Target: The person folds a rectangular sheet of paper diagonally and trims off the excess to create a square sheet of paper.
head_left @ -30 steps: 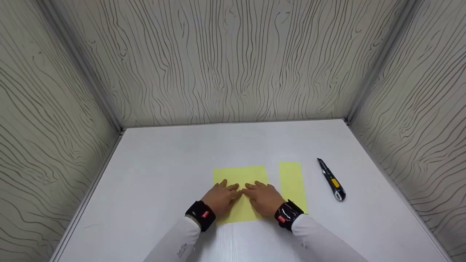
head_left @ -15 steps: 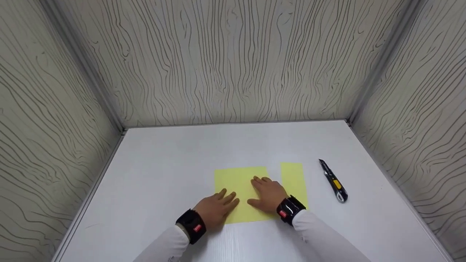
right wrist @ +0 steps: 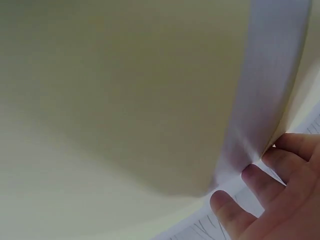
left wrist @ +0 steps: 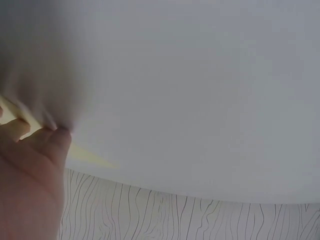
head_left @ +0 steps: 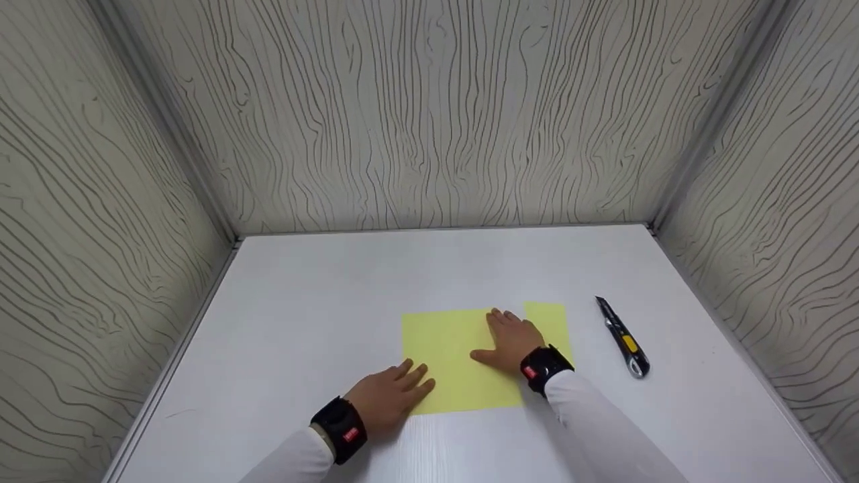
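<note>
A yellow sheet of paper lies flat on the white table in the head view. My left hand rests at its lower left corner, fingers extended onto the paper. Across the sheet's right edge spreads my right hand, thumb pointing left over the paper. Just right of the sheet is a narrower yellow paper strip, partly covered by the right hand and wrist. The right wrist view has fingertips at the far end of the gap between sheet and strip. Part of the left hand appears in the left wrist view.
A black utility knife with a yellow slider lies right of the papers. The white table is bounded by wood-grain panels at the back and both sides. Each wrist wears a black band.
My hands have moved apart from the sheet's middle: the left toward its lower left corner, the right rightward and away from me to its right edge. The whole view has shifted slightly.
</note>
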`<state>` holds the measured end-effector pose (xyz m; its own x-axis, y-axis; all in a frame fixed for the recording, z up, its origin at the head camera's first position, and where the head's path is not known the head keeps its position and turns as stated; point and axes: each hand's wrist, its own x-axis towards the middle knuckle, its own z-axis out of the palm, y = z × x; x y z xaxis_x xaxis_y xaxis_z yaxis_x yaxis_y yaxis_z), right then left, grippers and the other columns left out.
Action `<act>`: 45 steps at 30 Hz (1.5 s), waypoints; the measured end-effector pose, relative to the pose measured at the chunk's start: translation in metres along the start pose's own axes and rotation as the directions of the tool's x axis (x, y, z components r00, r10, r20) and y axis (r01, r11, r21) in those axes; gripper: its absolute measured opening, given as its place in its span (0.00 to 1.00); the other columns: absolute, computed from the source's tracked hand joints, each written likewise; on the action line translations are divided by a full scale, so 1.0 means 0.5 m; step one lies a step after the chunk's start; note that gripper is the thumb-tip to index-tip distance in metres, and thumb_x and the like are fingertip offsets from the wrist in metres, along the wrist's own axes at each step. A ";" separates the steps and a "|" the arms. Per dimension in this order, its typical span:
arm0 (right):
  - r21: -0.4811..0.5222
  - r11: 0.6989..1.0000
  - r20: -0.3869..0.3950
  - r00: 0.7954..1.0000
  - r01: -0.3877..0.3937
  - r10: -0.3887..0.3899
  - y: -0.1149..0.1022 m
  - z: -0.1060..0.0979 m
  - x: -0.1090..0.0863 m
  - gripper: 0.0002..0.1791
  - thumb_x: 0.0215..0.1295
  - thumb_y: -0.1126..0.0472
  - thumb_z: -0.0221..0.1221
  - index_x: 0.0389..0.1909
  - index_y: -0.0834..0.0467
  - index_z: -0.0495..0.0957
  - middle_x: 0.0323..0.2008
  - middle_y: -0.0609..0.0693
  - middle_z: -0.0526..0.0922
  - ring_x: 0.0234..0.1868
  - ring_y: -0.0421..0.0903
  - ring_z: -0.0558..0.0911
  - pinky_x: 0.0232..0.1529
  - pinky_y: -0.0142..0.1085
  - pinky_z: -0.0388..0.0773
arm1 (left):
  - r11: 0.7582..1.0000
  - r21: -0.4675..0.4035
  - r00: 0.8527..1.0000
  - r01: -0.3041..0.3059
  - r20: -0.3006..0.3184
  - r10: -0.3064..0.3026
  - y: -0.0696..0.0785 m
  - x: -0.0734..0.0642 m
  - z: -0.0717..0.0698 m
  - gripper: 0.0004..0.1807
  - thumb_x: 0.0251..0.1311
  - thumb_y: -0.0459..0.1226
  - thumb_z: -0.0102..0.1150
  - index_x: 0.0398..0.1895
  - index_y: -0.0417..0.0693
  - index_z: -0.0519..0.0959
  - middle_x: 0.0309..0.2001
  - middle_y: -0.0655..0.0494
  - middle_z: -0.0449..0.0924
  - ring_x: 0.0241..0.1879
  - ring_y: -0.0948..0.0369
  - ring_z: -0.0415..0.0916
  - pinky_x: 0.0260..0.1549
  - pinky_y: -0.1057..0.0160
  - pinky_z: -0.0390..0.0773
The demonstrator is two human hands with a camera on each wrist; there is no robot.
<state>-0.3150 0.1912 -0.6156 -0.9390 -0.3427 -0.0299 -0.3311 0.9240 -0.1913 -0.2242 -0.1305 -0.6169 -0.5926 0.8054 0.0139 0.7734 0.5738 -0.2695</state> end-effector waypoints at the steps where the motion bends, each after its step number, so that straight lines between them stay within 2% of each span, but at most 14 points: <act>1: -0.008 1.000 -0.002 1.000 -0.007 0.007 0.005 -0.002 0.000 0.54 0.67 0.30 0.65 0.78 0.68 0.69 0.79 0.64 0.71 0.80 0.65 0.70 0.74 0.64 0.71 | 1.000 0.002 1.000 -0.004 -0.016 0.004 0.000 -0.002 0.004 0.29 0.80 0.39 0.47 0.82 0.59 0.70 0.79 0.53 0.73 0.76 0.50 0.74 0.70 0.59 0.79; 6: 0.001 1.000 -0.013 1.000 -0.013 0.013 0.023 -0.004 0.000 0.53 0.67 0.30 0.66 0.76 0.69 0.70 0.77 0.65 0.73 0.78 0.67 0.72 0.73 0.66 0.71 | 1.000 -0.015 1.000 -0.016 -0.008 0.016 -0.004 -0.005 0.003 0.30 0.79 0.39 0.47 0.82 0.63 0.69 0.79 0.54 0.73 0.77 0.50 0.74 0.70 0.58 0.79; 10: 0.024 1.000 0.005 1.000 -0.001 0.001 0.033 -0.003 -0.001 0.55 0.69 0.30 0.64 0.79 0.69 0.67 0.80 0.66 0.69 0.80 0.68 0.68 0.75 0.68 0.68 | 0.997 -0.068 1.000 -0.020 0.003 0.020 -0.012 0.008 -0.006 0.27 0.82 0.41 0.47 0.80 0.63 0.72 0.77 0.53 0.75 0.75 0.49 0.75 0.71 0.57 0.78; 14: 0.066 0.997 0.004 1.000 -0.031 0.031 0.047 -0.018 -0.010 0.56 0.70 0.29 0.63 0.82 0.68 0.62 0.82 0.70 0.63 0.82 0.72 0.64 0.77 0.70 0.63 | 0.985 -0.170 0.997 -0.016 -0.076 0.003 -0.014 0.034 -0.006 0.20 0.82 0.42 0.49 0.71 0.59 0.79 0.68 0.51 0.82 0.65 0.51 0.81 0.65 0.57 0.82; 17: 0.091 0.991 -0.024 0.995 -0.094 0.096 0.059 -0.039 -0.024 0.51 0.73 0.34 0.63 0.80 0.69 0.65 0.81 0.73 0.63 0.80 0.74 0.64 0.77 0.69 0.64 | 0.977 -0.211 0.994 0.038 -0.097 -0.060 -0.011 0.056 0.002 0.21 0.82 0.44 0.49 0.72 0.57 0.77 0.67 0.47 0.81 0.64 0.48 0.81 0.64 0.53 0.82; 19: 0.094 0.985 -0.056 0.987 -0.145 0.151 0.068 -0.051 -0.036 0.43 0.76 0.40 0.63 0.75 0.71 0.71 0.77 0.75 0.68 0.76 0.75 0.70 0.74 0.67 0.69 | 0.970 -0.217 0.991 0.106 -0.055 -0.120 -0.010 0.068 0.005 0.25 0.82 0.48 0.47 0.78 0.57 0.73 0.72 0.44 0.78 0.69 0.43 0.78 0.68 0.49 0.80; 22: 0.086 0.976 -0.123 0.970 -0.198 0.208 0.081 -0.055 -0.052 0.27 0.77 0.52 0.62 0.61 0.73 0.80 0.65 0.74 0.79 0.64 0.73 0.80 0.63 0.65 0.79 | 0.950 -0.248 0.981 0.192 0.039 -0.188 -0.014 0.078 0.000 0.30 0.82 0.52 0.46 0.82 0.57 0.68 0.78 0.39 0.71 0.75 0.36 0.72 0.72 0.40 0.76; 24: 0.087 0.975 -0.147 0.965 -0.205 0.216 0.089 -0.050 -0.061 0.19 0.74 0.57 0.62 0.51 0.72 0.82 0.57 0.72 0.82 0.55 0.72 0.83 0.55 0.65 0.83 | 0.932 -0.282 0.974 0.227 0.092 -0.209 -0.020 0.077 -0.007 0.32 0.80 0.53 0.49 0.82 0.55 0.68 0.79 0.37 0.69 0.76 0.34 0.69 0.72 0.37 0.74; 26: 0.081 0.979 -0.152 0.969 -0.185 0.196 0.094 -0.041 -0.065 0.16 0.71 0.60 0.63 0.47 0.71 0.83 0.54 0.71 0.84 0.51 0.72 0.83 0.52 0.64 0.83 | 0.916 -0.317 0.968 0.247 0.125 -0.218 -0.030 0.072 -0.014 0.33 0.79 0.52 0.52 0.82 0.53 0.69 0.79 0.36 0.69 0.77 0.32 0.68 0.73 0.34 0.72; 29: 0.076 0.988 -0.145 0.979 -0.132 0.142 0.098 -0.030 -0.066 0.15 0.69 0.60 0.64 0.48 0.69 0.83 0.57 0.71 0.84 0.54 0.73 0.83 0.54 0.66 0.83 | 0.904 -0.339 0.964 0.262 0.143 -0.226 -0.048 0.065 -0.013 0.33 0.77 0.51 0.54 0.81 0.52 0.70 0.79 0.35 0.69 0.77 0.32 0.67 0.73 0.33 0.71; 34: 0.104 0.993 -0.145 0.987 -0.060 0.075 0.088 -0.022 -0.061 0.21 0.68 0.60 0.64 0.56 0.68 0.82 0.65 0.72 0.82 0.64 0.74 0.80 0.63 0.67 0.79 | 0.895 -0.347 0.958 0.280 0.152 -0.241 -0.072 0.056 -0.004 0.33 0.78 0.51 0.52 0.82 0.51 0.69 0.80 0.34 0.67 0.78 0.32 0.65 0.75 0.32 0.69; 38: 0.140 0.989 -0.123 0.990 -0.056 0.074 0.073 -0.022 -0.053 0.25 0.70 0.57 0.64 0.63 0.68 0.81 0.68 0.72 0.79 0.69 0.73 0.78 0.67 0.67 0.77 | 0.883 -0.371 0.956 0.287 0.166 -0.241 -0.080 0.053 -0.015 0.34 0.78 0.50 0.53 0.82 0.50 0.68 0.80 0.33 0.66 0.79 0.31 0.64 0.75 0.32 0.67; 45: 0.152 0.987 -0.119 0.990 -0.053 0.071 0.056 -0.030 -0.039 0.28 0.72 0.56 0.65 0.66 0.69 0.80 0.69 0.72 0.79 0.71 0.73 0.77 0.69 0.66 0.75 | 0.874 -0.389 0.955 0.292 0.171 -0.243 -0.077 0.053 -0.046 0.33 0.77 0.47 0.57 0.81 0.48 0.70 0.79 0.32 0.67 0.78 0.31 0.64 0.74 0.31 0.68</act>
<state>-0.3074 0.2263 -0.6057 -0.9646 -0.2534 0.0735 -0.2631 0.9041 -0.3366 -0.2646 -0.1277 -0.5842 -0.7921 0.6043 -0.0859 0.5904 0.7943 0.1435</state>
